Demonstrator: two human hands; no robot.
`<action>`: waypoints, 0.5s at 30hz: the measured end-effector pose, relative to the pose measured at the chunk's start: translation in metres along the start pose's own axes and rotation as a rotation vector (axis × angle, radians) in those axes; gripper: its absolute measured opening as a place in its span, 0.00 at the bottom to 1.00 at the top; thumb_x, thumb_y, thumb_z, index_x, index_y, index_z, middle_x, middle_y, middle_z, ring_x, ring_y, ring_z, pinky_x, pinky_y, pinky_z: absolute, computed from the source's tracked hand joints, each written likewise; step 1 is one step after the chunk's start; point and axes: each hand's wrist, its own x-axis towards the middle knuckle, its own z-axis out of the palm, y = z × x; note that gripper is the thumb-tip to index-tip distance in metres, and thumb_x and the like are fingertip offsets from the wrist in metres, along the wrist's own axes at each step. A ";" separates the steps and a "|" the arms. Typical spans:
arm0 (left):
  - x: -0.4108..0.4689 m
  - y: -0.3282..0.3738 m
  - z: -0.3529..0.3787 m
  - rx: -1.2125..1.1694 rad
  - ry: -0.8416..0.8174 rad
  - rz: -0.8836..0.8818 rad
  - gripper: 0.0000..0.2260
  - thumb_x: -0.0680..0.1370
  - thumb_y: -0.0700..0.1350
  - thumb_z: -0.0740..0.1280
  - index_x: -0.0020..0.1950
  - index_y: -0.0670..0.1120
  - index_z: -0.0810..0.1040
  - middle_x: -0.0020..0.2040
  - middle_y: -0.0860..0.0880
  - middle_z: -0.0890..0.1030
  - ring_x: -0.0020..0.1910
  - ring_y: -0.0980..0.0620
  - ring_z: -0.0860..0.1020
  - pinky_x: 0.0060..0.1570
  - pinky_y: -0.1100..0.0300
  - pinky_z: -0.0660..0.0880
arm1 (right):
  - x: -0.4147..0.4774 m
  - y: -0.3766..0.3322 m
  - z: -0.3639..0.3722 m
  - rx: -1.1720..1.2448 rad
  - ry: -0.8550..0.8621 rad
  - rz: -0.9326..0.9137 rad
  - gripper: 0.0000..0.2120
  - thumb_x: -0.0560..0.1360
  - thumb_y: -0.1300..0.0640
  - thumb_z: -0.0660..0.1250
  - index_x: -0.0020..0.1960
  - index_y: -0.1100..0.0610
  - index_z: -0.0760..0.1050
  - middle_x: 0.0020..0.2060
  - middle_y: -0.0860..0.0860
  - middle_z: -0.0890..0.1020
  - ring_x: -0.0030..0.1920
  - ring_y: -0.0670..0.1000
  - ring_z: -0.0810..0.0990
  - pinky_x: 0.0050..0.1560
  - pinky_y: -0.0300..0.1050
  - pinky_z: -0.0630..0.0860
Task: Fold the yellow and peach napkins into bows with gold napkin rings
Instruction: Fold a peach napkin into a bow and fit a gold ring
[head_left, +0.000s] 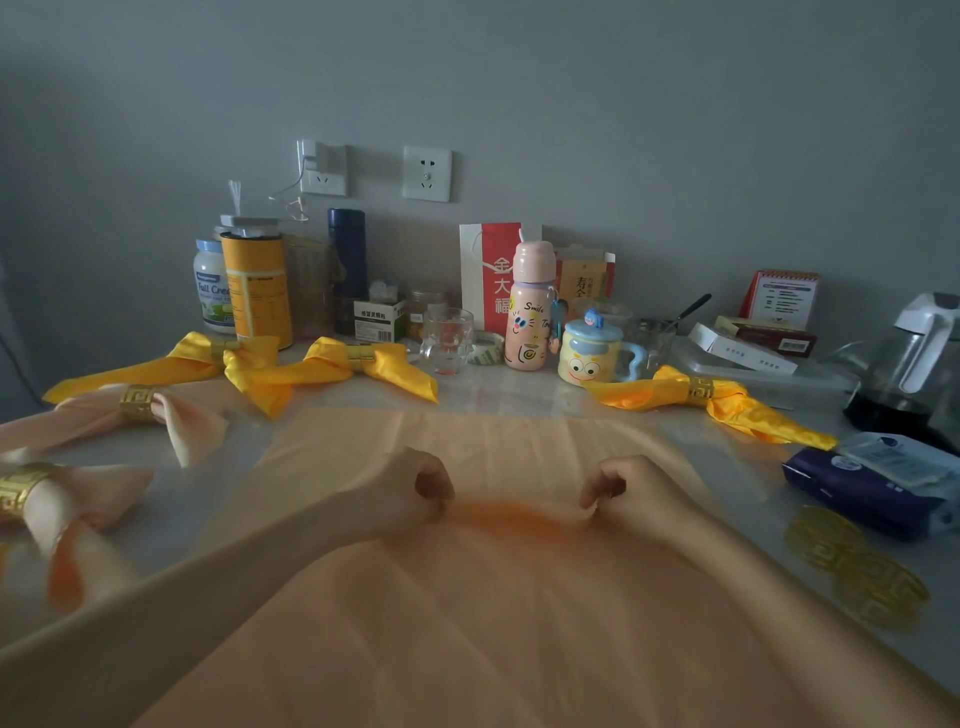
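My left hand (415, 493) is curled into a loose fist, thumb and fingers pinching the napkin (467, 623). My right hand (623, 491) pinches it the same way just across from it. Between the 2 pinches the peach cloth rises into a short ridge (519, 512), darker orange where it doubles up. The rest of the napkin lies spread on the table (509, 387), from the near edge of my view out past both fists.

I judge this to be the gathering step: bunching the cloth at its middle so a ring can slip over it. To do it well, I want both pinches on 1 line, level with each other, and each pleat the same depth, or the bow's wings may come out lopsided. The fabric looks thin and slippery, so I'd grip firmly and bring the hands together slowly, not drag the whole sheet.

Beside the napkin's right edge lie 2 loose rings (823, 535), near my right forearm, so 1 hand could reach them while the other holds the gather. A wipes pack (872, 483) sits just behind them. To the left are 2 peach bows (140, 410), and farther back 3 yellow bows (363, 364), each already ringed.
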 end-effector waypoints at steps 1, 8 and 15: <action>-0.003 -0.001 0.000 -0.002 0.011 0.024 0.12 0.72 0.31 0.65 0.38 0.49 0.78 0.35 0.56 0.74 0.31 0.64 0.73 0.33 0.73 0.68 | -0.002 0.000 0.000 -0.020 0.008 -0.021 0.22 0.68 0.74 0.59 0.29 0.48 0.76 0.35 0.48 0.80 0.39 0.48 0.76 0.41 0.40 0.71; -0.018 0.001 -0.001 0.233 0.002 0.183 0.12 0.71 0.36 0.60 0.40 0.53 0.77 0.43 0.56 0.72 0.45 0.63 0.71 0.46 0.67 0.66 | -0.018 -0.003 -0.001 -0.146 -0.010 -0.132 0.23 0.70 0.71 0.61 0.30 0.44 0.75 0.42 0.52 0.77 0.43 0.49 0.77 0.43 0.37 0.73; -0.028 0.048 0.021 0.470 0.153 0.283 0.09 0.77 0.47 0.60 0.52 0.51 0.77 0.55 0.52 0.73 0.57 0.53 0.68 0.50 0.63 0.61 | -0.025 -0.019 0.000 -0.461 0.069 -0.216 0.11 0.73 0.60 0.64 0.41 0.47 0.82 0.39 0.42 0.69 0.49 0.47 0.68 0.47 0.38 0.61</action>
